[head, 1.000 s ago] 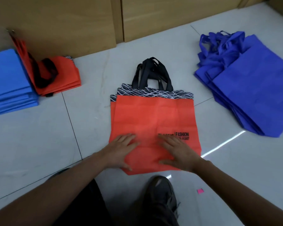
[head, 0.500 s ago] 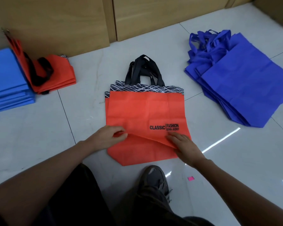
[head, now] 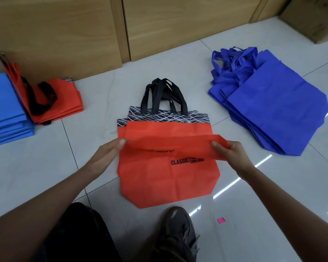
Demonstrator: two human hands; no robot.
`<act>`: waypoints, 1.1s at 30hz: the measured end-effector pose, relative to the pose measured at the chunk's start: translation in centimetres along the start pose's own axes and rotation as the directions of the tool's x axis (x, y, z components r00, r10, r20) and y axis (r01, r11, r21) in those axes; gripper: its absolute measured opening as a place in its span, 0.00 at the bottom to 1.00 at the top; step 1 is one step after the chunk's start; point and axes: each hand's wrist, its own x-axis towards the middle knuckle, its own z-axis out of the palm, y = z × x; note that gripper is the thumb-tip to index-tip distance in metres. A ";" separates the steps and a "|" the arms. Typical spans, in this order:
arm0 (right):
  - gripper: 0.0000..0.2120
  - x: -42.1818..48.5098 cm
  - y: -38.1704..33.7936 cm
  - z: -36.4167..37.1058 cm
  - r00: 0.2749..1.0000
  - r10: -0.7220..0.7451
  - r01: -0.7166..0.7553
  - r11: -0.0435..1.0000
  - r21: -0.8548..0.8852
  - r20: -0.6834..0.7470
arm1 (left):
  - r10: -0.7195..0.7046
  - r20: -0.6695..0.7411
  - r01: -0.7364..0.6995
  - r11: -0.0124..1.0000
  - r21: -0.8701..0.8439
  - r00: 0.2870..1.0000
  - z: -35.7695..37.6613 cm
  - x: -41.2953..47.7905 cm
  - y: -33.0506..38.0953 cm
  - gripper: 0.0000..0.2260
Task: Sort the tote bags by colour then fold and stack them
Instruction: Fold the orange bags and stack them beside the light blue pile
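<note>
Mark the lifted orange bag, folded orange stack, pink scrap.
lifted orange bag (head: 178, 145), head view, raised bottom flap.
folded orange stack (head: 68, 100), head view, top layer.
pink scrap (head: 221, 220), head view, centre.

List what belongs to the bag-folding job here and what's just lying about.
Part of the job: top orange bag, pinched by left hand and right hand; orange bags beneath; folded orange stack; folded light-blue stack; unfolded blue pile.

Lying about: pink scrap; brown box; shoe.

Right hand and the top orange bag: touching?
Touching. The head view shows the right hand pinching the lifted edge of the top orange bag, thumb on top.
</note>
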 end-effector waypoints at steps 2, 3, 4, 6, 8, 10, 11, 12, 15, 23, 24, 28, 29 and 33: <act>0.10 0.6 -0.3 -0.1 0.999 0.033 -0.032 0.998 0.060 -0.019 | -0.004 0.037 0.003 1.000 0.019 0.999 0.3 0.3 0.3 0.31; 0.08 0.9 -0.5 -0.2 0.999 0.047 -0.045 0.996 0.080 -0.027 | -0.031 0.033 0.029 0.998 0.056 0.999 0.6 0.5 0.4 0.25; 0.07 1.2 -0.7 -0.2 0.998 0.055 -0.052 0.994 0.091 -0.028 | -0.039 0.020 0.037 0.995 0.093 0.999 0.9 0.8 0.3 0.19; 0.08 1.9 -1.2 -0.3 0.997 0.071 -0.071 0.994 0.083 -0.006 | -0.033 -0.070 0.044 0.988 0.150 0.997 1.7 1.7 -0.4 0.13; 0.13 2.7 -1.2 -0.4 0.994 0.110 -0.112 0.990 0.090 0.023 | -0.065 -0.174 0.080 0.994 0.080 0.983 2.2 2.4 -1.2 0.10; 0.19 3.0 -0.8 -0.4 0.990 0.129 -0.137 0.976 0.168 0.056 | -0.143 -0.226 0.140 0.990 -0.029 0.964 2.5 2.9 -1.7 0.10; 0.23 3.0 -0.4 -0.3 0.988 0.133 -0.146 0.967 0.208 0.074 | -0.186 -0.233 0.180 0.982 -0.050 0.954 2.7 3.1 -2.0 0.10; 0.28 3.0 0.2 0.0 0.986 0.140 -0.159 0.957 0.243 0.091 | -0.218 -0.230 0.209 0.976 -0.064 0.948 3.0 3.2 -2.2 0.10; 0.38 2.7 2.2 1.2 0.977 0.199 -0.212 0.912 0.352 0.071 | -0.298 -0.228 0.265 0.950 -0.164 0.927 3.7 3.6 -2.6 0.08; 0.17 4.2 3.8 3.0 0.956 0.136 -0.064 0.961 0.267 -0.261 | -0.354 -0.192 0.274 0.898 -0.345 0.915 3.4 3.4 -3.3 0.10; 0.23 4.6 3.8 3.1 0.952 0.096 -0.040 0.981 0.191 -0.291 | -0.351 -0.189 0.270 0.895 -0.355 0.917 3.2 3.3 -3.4 0.11; 0.24 6.8 3.7 3.7 0.918 -0.012 -0.126 0.939 -0.319 -0.397 | -0.358 -0.185 0.269 0.885 -0.381 0.915 3.2 3.3 -4.0 0.11; 0.22 7.2 3.5 4.0 0.914 -0.006 -0.182 0.887 -0.425 -0.405 | -0.371 -0.206 0.272 0.880 -0.388 0.906 3.3 3.3 -3.9 0.07; 0.21 8.4 3.8 5.6 0.896 0.124 -0.380 0.712 -0.590 -0.426 | -0.406 -0.406 0.349 0.914 -0.209 0.819 4.1 3.9 -3.8 0.17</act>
